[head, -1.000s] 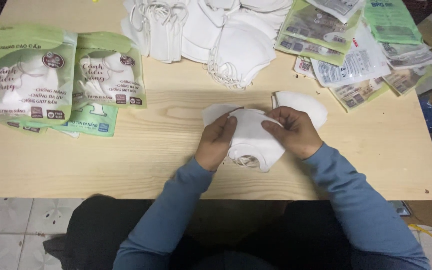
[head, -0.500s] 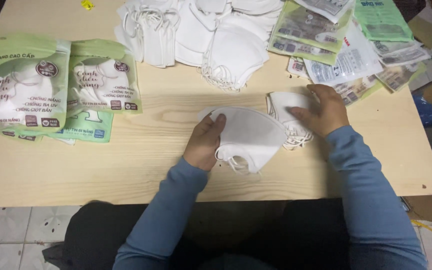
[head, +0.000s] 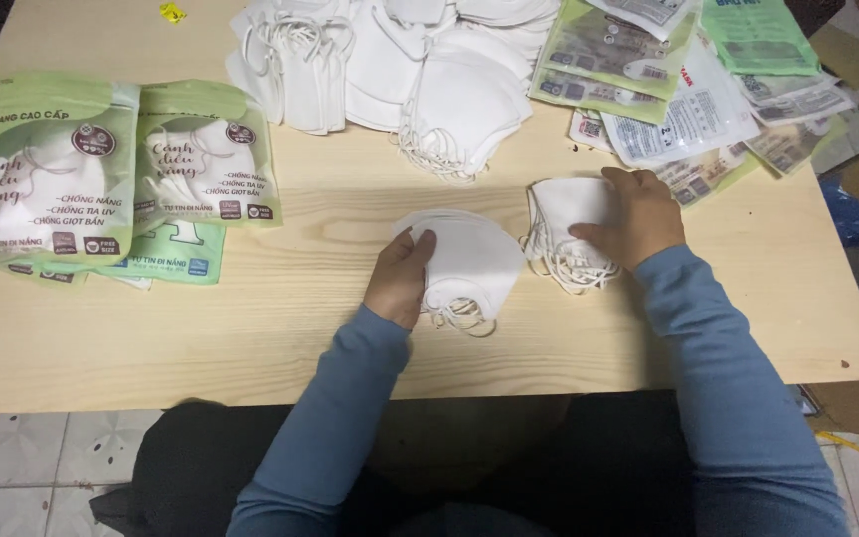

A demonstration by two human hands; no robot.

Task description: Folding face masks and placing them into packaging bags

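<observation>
white folded mask stack [head: 469, 261] flat mid-table; smaller white mask bundle [head: 564, 229] just beside, loops dangling.

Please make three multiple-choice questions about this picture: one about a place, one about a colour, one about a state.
1. Where do the green packets with masks inside lie?
A. at the left part of the table
B. on the floor
C. under the right hand

2. What colour are the person's sleeves?
A. red
B. blue
C. yellow

3. What does the left hand do?
A. hangs in the air, empty
B. rests on a folded white mask
C. holds a pair of scissors

Answers:
1 A: the green packets lie at the left part of the wooden table.
2 B: both sleeves are blue.
3 B: the left hand lies with its fingers on the folded white mask, while the right hand presses on a second small stack of masks.
</observation>
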